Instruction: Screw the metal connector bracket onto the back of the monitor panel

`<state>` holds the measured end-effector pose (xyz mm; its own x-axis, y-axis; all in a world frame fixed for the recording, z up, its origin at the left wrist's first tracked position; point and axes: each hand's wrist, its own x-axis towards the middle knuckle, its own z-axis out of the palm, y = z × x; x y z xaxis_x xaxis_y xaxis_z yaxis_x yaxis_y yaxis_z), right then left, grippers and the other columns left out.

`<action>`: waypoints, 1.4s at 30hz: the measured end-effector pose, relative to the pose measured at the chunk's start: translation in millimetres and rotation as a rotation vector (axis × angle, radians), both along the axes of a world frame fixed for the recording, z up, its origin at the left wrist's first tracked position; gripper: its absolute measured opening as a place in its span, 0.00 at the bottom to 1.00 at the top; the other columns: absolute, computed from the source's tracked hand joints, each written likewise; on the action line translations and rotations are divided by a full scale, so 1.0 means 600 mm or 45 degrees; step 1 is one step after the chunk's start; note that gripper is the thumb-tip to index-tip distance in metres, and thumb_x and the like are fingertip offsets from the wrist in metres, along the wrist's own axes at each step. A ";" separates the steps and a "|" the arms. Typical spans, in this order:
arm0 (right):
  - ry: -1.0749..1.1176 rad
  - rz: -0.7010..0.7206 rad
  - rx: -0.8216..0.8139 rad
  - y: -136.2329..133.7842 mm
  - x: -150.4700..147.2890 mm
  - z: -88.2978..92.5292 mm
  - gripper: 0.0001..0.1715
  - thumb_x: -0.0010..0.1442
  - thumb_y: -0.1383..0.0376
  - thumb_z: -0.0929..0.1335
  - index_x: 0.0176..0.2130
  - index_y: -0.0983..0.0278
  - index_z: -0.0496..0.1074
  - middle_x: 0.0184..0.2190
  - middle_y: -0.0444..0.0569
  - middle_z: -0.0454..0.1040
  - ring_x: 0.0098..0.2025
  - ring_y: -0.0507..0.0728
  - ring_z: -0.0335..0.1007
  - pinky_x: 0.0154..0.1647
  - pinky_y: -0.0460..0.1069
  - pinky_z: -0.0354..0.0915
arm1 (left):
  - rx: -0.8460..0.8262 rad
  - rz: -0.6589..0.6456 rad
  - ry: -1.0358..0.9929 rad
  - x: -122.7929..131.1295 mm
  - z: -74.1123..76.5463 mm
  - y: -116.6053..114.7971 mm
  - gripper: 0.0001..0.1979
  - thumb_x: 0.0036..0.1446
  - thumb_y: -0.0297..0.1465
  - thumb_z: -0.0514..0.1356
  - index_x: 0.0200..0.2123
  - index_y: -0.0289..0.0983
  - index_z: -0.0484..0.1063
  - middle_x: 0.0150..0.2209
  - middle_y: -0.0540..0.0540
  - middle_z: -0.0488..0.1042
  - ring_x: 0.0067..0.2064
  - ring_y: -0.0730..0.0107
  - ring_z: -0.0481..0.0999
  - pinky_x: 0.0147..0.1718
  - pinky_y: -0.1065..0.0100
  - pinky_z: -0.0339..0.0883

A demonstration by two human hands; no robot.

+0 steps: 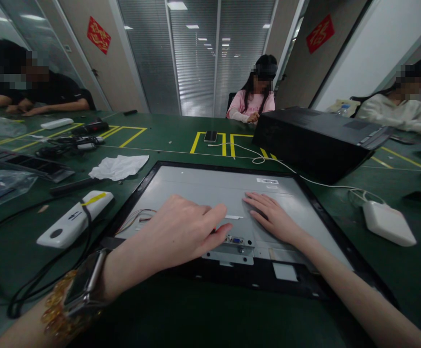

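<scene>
In front of me lies a disassembled monitor (210, 186), its grey metal back facing up inside a black frame. My left hand (187, 224) is over its lower middle with the fingers curled in and thumb close to the index finger. A speck of red shows by the fingertips, but what they hold is hidden. Just beside that hand is a metal bracket with a blue video port (236, 240). Thin wires (133, 220) run out on the panel's left. My right hand (273, 217) rests flat on the right half of the panel, fingers stretched out.
A black casing (315, 135) stands behind on the right, near a white adapter (388, 222) with a cable. Leftward are a white power strip (75, 220), crumpled tissue (118, 166) and black cords. A phone (210, 136) lies farther back. Several people sit around the table.
</scene>
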<state>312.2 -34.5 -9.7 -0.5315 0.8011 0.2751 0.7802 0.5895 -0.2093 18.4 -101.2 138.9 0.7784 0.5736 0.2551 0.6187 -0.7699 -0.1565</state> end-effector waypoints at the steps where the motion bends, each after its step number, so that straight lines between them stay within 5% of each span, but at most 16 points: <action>1: -0.003 0.002 -0.005 0.000 0.000 0.000 0.25 0.70 0.58 0.59 0.64 0.55 0.60 0.65 0.49 0.62 0.66 0.61 0.56 0.66 0.65 0.53 | -0.021 0.007 -0.013 0.000 0.003 -0.001 0.09 0.65 0.33 0.50 0.31 0.38 0.63 0.20 0.54 0.68 0.20 0.71 0.66 0.19 0.67 0.48; 5: -0.002 0.005 -0.008 0.001 0.001 0.000 0.25 0.70 0.58 0.59 0.64 0.55 0.60 0.65 0.50 0.62 0.66 0.61 0.56 0.65 0.65 0.53 | -0.099 0.024 -0.019 -0.001 0.013 -0.001 0.03 0.57 0.29 0.51 0.31 0.38 0.62 0.28 0.49 0.70 0.24 0.69 0.66 0.21 0.67 0.50; 9: 0.012 0.013 0.008 0.002 0.001 -0.002 0.25 0.70 0.58 0.59 0.64 0.54 0.60 0.65 0.50 0.63 0.66 0.62 0.57 0.65 0.66 0.54 | -0.084 0.083 0.007 0.002 0.010 0.003 0.04 0.60 0.27 0.50 0.34 0.38 0.63 0.28 0.50 0.70 0.24 0.70 0.66 0.21 0.68 0.49; 18: -0.022 -0.005 -0.013 0.000 -0.001 0.000 0.25 0.70 0.58 0.59 0.63 0.57 0.61 0.65 0.51 0.63 0.66 0.61 0.56 0.66 0.65 0.52 | 0.082 -0.026 0.015 0.000 -0.007 0.006 0.14 0.68 0.38 0.51 0.32 0.37 0.64 0.21 0.53 0.71 0.19 0.72 0.67 0.19 0.68 0.43; 25: -0.014 -0.012 -0.018 -0.001 -0.001 0.002 0.25 0.70 0.58 0.59 0.63 0.57 0.61 0.65 0.51 0.63 0.66 0.61 0.56 0.66 0.65 0.52 | 0.251 0.141 0.079 0.001 -0.002 0.006 0.18 0.67 0.42 0.52 0.27 0.37 0.64 0.21 0.50 0.70 0.21 0.68 0.70 0.19 0.69 0.44; 32: -0.008 -0.011 -0.004 0.001 0.000 -0.002 0.25 0.70 0.58 0.59 0.63 0.57 0.61 0.65 0.51 0.63 0.66 0.61 0.56 0.66 0.63 0.54 | 0.046 0.072 0.028 0.002 0.004 0.001 0.05 0.61 0.29 0.51 0.34 0.38 0.65 0.24 0.53 0.72 0.19 0.71 0.67 0.19 0.68 0.45; 42: -0.045 -0.007 -0.019 0.000 -0.002 0.002 0.25 0.70 0.59 0.58 0.64 0.59 0.61 0.65 0.52 0.62 0.67 0.61 0.55 0.66 0.64 0.52 | -0.013 -0.028 -0.127 -0.006 -0.008 0.008 0.12 0.64 0.30 0.51 0.28 0.38 0.65 0.19 0.54 0.69 0.17 0.75 0.63 0.19 0.68 0.46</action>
